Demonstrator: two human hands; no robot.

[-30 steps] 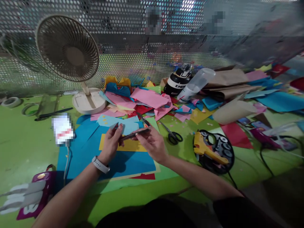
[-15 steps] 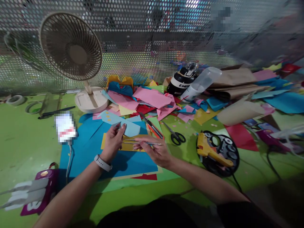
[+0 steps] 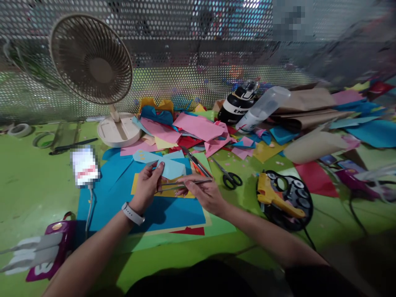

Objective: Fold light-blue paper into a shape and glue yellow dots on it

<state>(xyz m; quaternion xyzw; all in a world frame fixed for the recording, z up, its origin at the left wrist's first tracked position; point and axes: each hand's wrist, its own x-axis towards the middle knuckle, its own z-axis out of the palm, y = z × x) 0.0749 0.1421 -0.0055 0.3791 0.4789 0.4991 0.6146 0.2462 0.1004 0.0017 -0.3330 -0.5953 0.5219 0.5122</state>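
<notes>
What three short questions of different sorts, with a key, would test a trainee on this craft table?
1. True or false: the right hand holds metal tweezers.
2. Which wrist wears the white watch? A left, B right.
3. Fill in: the black scissors lie on the ____ table.

Key: 1 true. 2 A. 3 green. The left hand meets the tweezers' tip over the yellow paper and blue sheet.
</notes>
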